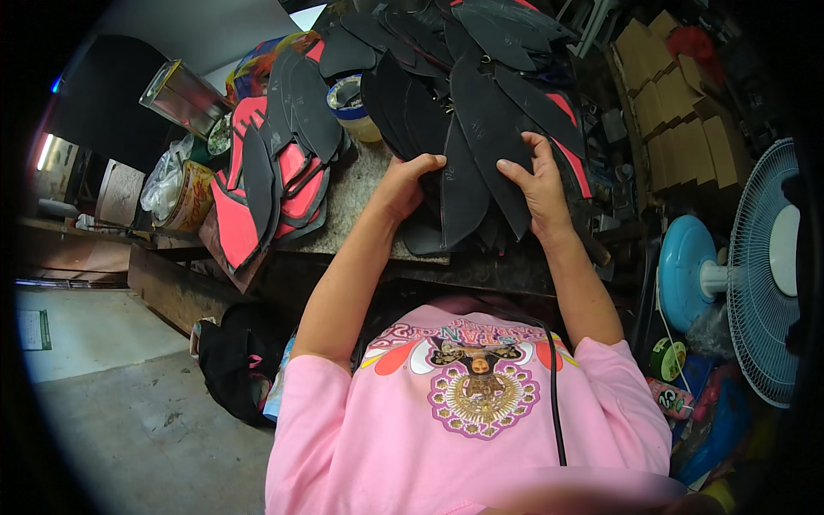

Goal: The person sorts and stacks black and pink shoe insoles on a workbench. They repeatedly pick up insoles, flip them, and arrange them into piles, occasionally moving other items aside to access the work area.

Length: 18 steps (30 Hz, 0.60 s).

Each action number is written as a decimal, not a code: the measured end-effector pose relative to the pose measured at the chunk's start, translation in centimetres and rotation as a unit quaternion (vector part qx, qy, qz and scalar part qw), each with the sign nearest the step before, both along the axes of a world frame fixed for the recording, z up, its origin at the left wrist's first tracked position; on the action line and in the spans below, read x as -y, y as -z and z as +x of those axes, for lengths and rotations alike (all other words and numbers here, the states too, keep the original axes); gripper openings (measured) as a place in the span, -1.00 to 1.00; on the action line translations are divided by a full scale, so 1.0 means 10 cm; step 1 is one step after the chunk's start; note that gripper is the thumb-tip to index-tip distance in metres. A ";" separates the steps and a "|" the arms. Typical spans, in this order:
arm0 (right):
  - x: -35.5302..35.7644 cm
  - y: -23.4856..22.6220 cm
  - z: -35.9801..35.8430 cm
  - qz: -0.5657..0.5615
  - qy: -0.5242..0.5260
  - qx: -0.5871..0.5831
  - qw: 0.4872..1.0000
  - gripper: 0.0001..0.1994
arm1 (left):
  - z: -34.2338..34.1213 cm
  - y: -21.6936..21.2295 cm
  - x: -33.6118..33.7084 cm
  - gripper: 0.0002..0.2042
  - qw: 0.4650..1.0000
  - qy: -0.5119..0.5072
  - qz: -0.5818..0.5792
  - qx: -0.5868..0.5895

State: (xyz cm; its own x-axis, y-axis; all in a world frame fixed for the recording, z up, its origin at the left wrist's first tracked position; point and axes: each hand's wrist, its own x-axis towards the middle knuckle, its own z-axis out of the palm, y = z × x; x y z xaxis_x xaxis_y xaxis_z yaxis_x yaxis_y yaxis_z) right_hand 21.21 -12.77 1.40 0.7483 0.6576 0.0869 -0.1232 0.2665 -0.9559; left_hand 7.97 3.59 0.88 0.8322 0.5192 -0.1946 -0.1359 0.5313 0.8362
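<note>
- Panels [474,116]: long, leaf-shaped, matte black; tips pointed, sides curved. Small pale marks show on some faces.
- Location: between the two hands, above the near part of the surface [356,193]. The held panels overlap, their lower tips spread apart.
- Left hand [405,184]: grip clamped on the panels at their left side; thumb flat on the upper face, fingers mostly hidden beneath.
- Right hand [543,193]: grip clamped on the panels at their right side; thumb on the face, forefinger curled at the edge.
- Near edge: the lower tips lie close to the front edge of the surface, facing the person's pink shirt [386,412].
- Left clearance: a bare grey strip of the surface runs between the left forearm and a pile [257,184] of black and red pieces.
- Far side: a tub [360,129] with a blue rim stands just beside the panels; a heap [412,39] of black pieces limits room beyond.
- Right side: red-edged pieces [568,167] lie just beside the right hand. Boxes [682,112] and a fan [762,270] stand farther right, apart from the hand.
</note>
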 end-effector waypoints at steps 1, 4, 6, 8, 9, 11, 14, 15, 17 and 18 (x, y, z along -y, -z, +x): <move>0.02 -0.03 -0.01 -0.001 -0.028 -0.036 0.999 -0.46 | 0.00 0.00 0.00 -0.46 1.000 0.001 -0.006 -0.005; 0.04 -0.10 -0.05 -0.005 -0.082 -0.060 0.995 -0.37 | -0.01 -0.02 0.01 -0.42 1.000 0.008 -0.021 -0.016; 0.04 -0.13 -0.06 -0.001 -0.078 -0.043 0.996 -0.32 | -0.01 -0.02 0.01 -0.41 1.000 0.012 -0.019 -0.017; 0.03 -0.13 -0.04 0.010 -0.045 -0.021 0.999 -0.29 | -0.01 -0.03 0.00 -0.40 0.999 0.029 -0.015 -0.006; 0.02 -0.12 -0.02 0.009 -0.017 -0.010 1.000 -0.30 | -0.01 -0.03 0.00 -0.40 0.999 0.038 -0.013 -0.001; 0.01 -0.10 0.03 -0.001 0.034 0.018 0.999 -0.33 | -0.01 -0.02 -0.01 -0.39 0.999 0.044 -0.018 -0.008; 0.04 -0.07 0.10 -0.003 -0.005 -0.101 0.995 -0.41 | -0.02 -0.01 0.00 -0.43 0.999 0.038 -0.013 -0.008; 0.04 -0.05 0.10 0.011 -0.013 -0.083 0.996 -0.43 | -0.03 -0.01 0.01 -0.45 0.999 0.033 -0.009 -0.007; 0.05 -0.04 0.09 0.018 -0.001 -0.064 0.998 -0.48 | -0.03 -0.01 0.02 -0.44 0.999 0.042 -0.011 0.005; 0.05 -0.03 0.09 0.024 0.008 -0.065 0.998 -0.50 | -0.03 -0.02 0.02 -0.43 0.999 0.042 -0.015 0.009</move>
State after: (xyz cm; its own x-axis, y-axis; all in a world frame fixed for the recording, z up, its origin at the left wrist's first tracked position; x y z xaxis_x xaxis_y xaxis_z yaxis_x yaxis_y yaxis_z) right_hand 22.11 -13.24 1.71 0.7654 0.6432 0.0203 -0.2403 0.3149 -0.9182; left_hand 7.62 3.41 1.08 0.8762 0.4412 -0.1938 -0.1044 0.5664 0.8175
